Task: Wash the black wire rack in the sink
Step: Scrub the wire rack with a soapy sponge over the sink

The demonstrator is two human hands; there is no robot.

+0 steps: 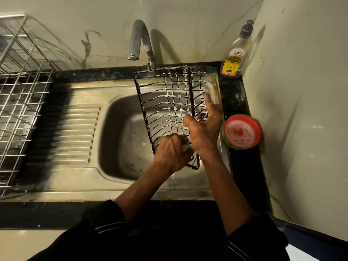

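Note:
The black wire rack (165, 102), streaked with white soap foam, is held tilted over the right side of the steel sink (120, 132). My right hand (204, 127) grips the rack's right frame bar, thumb on the near side and fingers reaching behind the wires. My left hand (172, 151) is curled at the rack's lower edge, pressing a small pale scrubber (186, 146) against the wires. Part of the rack's lower corner is hidden behind both hands.
The tap (139, 40) stands above the rack's top edge, with no water running. A dish-soap bottle (235, 53) sits in the back right corner. A round red soap tub (242, 131) rests on the black counter right of the sink. A steel drying basket (20, 102) fills the left.

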